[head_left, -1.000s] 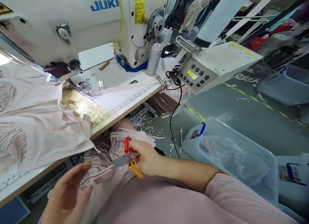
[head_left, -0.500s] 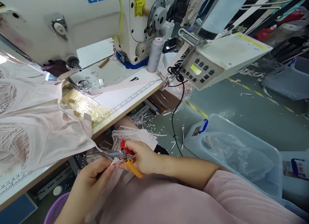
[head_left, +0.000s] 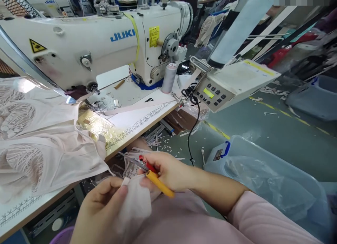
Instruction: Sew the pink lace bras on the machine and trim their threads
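My right hand (head_left: 168, 172) is closed around small scissors (head_left: 150, 168) with one red and one orange handle, blades pointing left. My left hand (head_left: 101, 205) pinches a piece of pale pink fabric (head_left: 135, 203) just below the scissors, over my lap. Both hands are below the front edge of the sewing table (head_left: 137, 126). More pink lace pieces (head_left: 39, 142) lie piled on the table at the left.
A white JUKI sewing machine (head_left: 105, 44) stands on the table with a grey thread cone (head_left: 169, 78) beside it. A control box (head_left: 231, 84) juts out at the right. Clear plastic bins (head_left: 268, 177) sit on the floor, which is strewn with fabric scraps.
The view has tilted up, showing more of the machine. My left hand now grips a bunched piece of pink fabric, and my right hand with the scissors has shifted slightly right.
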`<action>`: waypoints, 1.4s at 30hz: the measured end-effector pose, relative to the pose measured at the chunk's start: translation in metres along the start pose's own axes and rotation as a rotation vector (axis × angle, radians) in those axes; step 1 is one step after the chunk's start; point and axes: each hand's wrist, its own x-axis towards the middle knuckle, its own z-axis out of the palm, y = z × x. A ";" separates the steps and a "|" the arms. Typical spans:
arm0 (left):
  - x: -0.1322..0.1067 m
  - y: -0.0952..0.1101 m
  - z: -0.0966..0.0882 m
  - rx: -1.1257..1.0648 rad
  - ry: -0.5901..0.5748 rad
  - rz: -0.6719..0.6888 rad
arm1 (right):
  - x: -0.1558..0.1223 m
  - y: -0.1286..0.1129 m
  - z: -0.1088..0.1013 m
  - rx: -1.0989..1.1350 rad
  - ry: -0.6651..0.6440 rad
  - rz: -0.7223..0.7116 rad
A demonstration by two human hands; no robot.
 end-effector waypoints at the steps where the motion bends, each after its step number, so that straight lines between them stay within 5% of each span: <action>1: 0.006 -0.005 0.002 0.019 -0.024 0.025 | 0.003 0.003 -0.002 -0.061 0.047 0.005; 6: 0.023 -0.028 0.004 0.196 -0.066 0.180 | 0.012 0.016 -0.001 -0.113 0.092 -0.028; 11: 0.022 -0.026 0.006 0.307 -0.111 0.247 | 0.015 0.023 0.012 -0.126 0.071 -0.016; 15: 0.023 -0.028 -0.007 0.496 -0.259 0.293 | 0.012 0.033 0.013 -0.125 0.131 0.013; 19: 0.021 -0.041 -0.026 0.767 -0.196 0.319 | 0.008 0.041 0.008 -0.165 0.188 -0.020; 25: 0.020 -0.040 -0.035 0.588 -0.257 0.352 | 0.007 0.046 0.004 -0.140 0.172 0.017; 34: 0.021 -0.037 -0.042 0.383 -0.275 0.195 | 0.007 0.050 0.002 -0.044 0.117 0.021; 42: 0.015 -0.040 -0.042 0.504 -0.158 0.373 | 0.011 0.052 0.005 0.016 0.035 0.053</action>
